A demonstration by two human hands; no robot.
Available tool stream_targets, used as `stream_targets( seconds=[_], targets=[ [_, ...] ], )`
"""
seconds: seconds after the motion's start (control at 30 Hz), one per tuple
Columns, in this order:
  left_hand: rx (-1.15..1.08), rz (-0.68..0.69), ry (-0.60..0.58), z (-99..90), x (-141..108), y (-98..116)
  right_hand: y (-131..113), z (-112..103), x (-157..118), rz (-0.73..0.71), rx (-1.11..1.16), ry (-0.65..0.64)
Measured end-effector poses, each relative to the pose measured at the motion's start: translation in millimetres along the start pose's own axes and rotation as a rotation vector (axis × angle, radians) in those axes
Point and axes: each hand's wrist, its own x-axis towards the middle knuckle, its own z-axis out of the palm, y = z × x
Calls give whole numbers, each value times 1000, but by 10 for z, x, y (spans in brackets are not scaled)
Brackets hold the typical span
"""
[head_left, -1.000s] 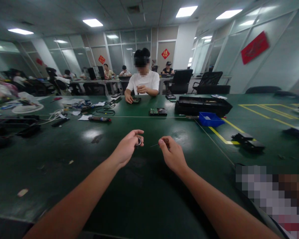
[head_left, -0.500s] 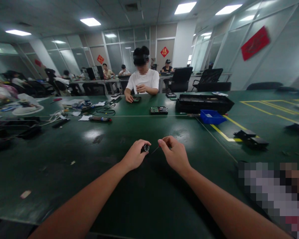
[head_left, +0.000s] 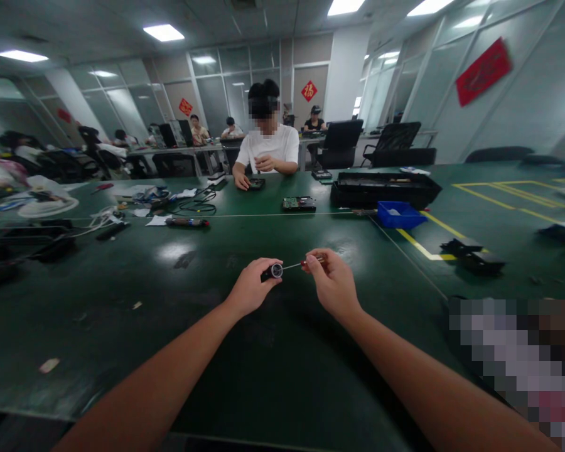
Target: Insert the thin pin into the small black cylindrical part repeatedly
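Between the fingers and thumb of my left hand (head_left: 250,289) is a small black cylindrical part (head_left: 275,270) with a silvery ring at its end, which faces right. My right hand (head_left: 334,281) is closed round the red handle of a screwdriver (head_left: 292,267). Its thin metal shaft points left, and the tip reaches the ringed end of the cylinder; whether it sits inside cannot be made out. Both hands are held above the green table (head_left: 282,376). Most of the cylinder's body is hidden by my left fingers.
Across the table a person in a white shirt (head_left: 282,147) handles a small device. A circuit-board device (head_left: 299,203), a long black tray (head_left: 386,191) and a blue bin (head_left: 400,215) stand ahead. A dark tool (head_left: 187,223) and cables (head_left: 195,204) lie left. Black parts (head_left: 473,256) sit right.
The screwdriver has swung from slanting down to nearly level, and its tip has come to the cylinder's end. The cylinder's ringed end has risen slightly. The whole view has shifted a little.
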Motion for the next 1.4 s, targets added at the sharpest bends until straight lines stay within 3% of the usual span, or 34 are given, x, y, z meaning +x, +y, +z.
stream_targets(
  seconds=[0.4, 0.73, 1.13, 1.4],
  targets=[
    [47, 4, -2, -16, 3, -58, 12, -18, 13, -16, -14, -39],
    [92, 44, -7, -33, 0, -29, 76, 14, 24, 17, 18, 4],
    [191, 99, -45, -90, -5, 14, -108, -45, 30, 66, -422, 18],
    [185, 85, -51, -82, -3, -7, -75, -19, 31, 43, -368, -41]
  ],
)
